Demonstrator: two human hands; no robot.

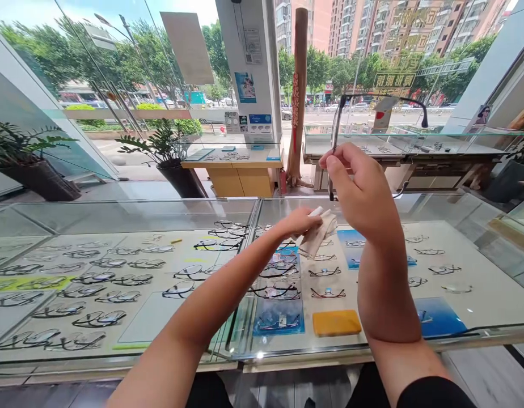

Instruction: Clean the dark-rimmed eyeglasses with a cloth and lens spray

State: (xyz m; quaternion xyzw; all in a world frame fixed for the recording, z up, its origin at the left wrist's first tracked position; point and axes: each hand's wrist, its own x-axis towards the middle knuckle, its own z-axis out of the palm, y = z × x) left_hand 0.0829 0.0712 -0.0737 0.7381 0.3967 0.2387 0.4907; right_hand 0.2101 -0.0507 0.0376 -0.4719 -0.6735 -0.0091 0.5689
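Raised at the right, my right hand (359,184) pinches a pair of dark-framed eyeglasses (383,98) near the middle of the frame. The glasses are turned on end, with one temple stretching to the right above the hand and part of the other showing by the wrist. Lower and to the left, my left hand (302,221) is closed on a crumpled pale cloth (316,238). Cloth and glasses are apart. Beneath both hands lies a glass display case (287,354) with rows of eyeglasses (196,272) inside.
A yellow glasses case (336,323) and blue sheets (443,316) lie in the display. Across the floor stand a wooden cabinet (240,178), a tree-trunk post (300,96) and potted plants (179,175). Large windows face the street.
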